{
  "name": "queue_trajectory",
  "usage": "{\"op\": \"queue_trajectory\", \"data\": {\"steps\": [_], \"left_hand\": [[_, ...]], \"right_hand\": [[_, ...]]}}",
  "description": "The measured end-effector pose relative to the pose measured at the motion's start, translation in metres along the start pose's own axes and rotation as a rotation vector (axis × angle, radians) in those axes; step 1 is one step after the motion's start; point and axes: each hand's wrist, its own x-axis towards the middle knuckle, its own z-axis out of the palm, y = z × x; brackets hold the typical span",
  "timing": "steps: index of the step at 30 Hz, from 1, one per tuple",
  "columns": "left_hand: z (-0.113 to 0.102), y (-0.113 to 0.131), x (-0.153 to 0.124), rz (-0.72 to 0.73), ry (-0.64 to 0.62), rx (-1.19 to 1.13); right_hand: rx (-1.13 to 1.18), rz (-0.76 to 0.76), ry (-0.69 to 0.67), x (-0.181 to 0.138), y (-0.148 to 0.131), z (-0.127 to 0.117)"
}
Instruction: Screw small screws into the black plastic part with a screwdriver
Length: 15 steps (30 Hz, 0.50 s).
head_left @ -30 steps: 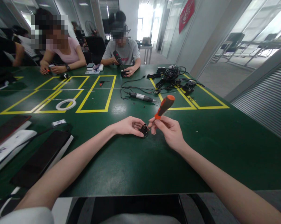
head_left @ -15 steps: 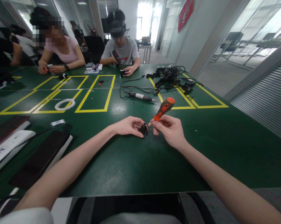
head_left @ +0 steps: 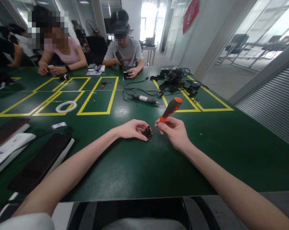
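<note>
My left hand (head_left: pixel 132 128) rests on the green table (head_left: pixel 144 166) with its fingers closed round a small black part (head_left: pixel 148 132). My right hand (head_left: pixel 173 131) grips a screwdriver with an orange and black handle (head_left: pixel 171 108), tilted up to the right. Its thin tip points down-left and ends just beside the black part. The two hands almost touch over the part.
An electric screwdriver (head_left: pixel 144 99) and a tangle of black cables (head_left: pixel 175 80) lie farther back. A white ring (head_left: pixel 67 106) sits among yellow floor-tape boxes. Flat black and white trays (head_left: pixel 39 161) are at the left. Two other people sit at the far side.
My right hand has lifted slightly and drawn the screwdriver a little to the right, its tip now just off the black part. My left hand stays still.
</note>
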Motion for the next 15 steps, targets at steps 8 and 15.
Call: {"op": "queue_trajectory", "data": {"steps": [8,15], "left_hand": [[0.0007,-0.0001,0.0003,-0.002,0.021,0.008],[0.0010,0.0004,-0.0003,0.003,0.011,0.008]], "right_hand": [[0.094,-0.002,-0.125,-0.0031,-0.0009,0.0018],[0.043,0.004,-0.057,-0.0058,-0.0036,0.0032]]}}
